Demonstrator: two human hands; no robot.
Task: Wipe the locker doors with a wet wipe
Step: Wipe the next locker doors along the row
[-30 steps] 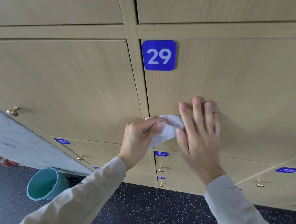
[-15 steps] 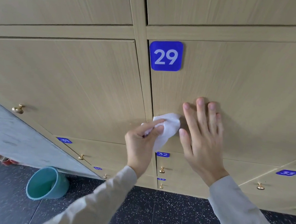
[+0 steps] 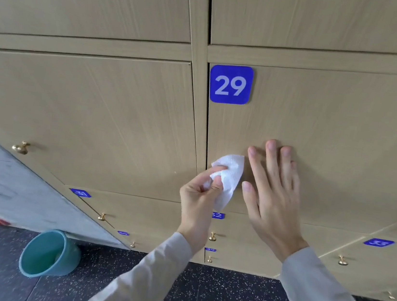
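— Wet wipe (image 3: 229, 177)?
— Pinched in left hand (image 3: 198, 201), bunched against door 29 (image 3: 331, 147) near its hinge-side edge, ready for rubbing.
— Right hand (image 3: 275, 193)?
— Flat, fingers straight, empty, pressed on door beside wipe, probably steadying it.

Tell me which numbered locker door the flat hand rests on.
Door 29: the right hand lies flat on it, below its blue number plate; doors 31, 32 and 33 sit lower, untouched.

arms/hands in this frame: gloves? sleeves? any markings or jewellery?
No gloves: left hand and right hand are bare. Both arms wear plain long light grey sleeves reaching the wrists, loose cuffs, no logos or markings visible. No watch, rings or bracelets showing.
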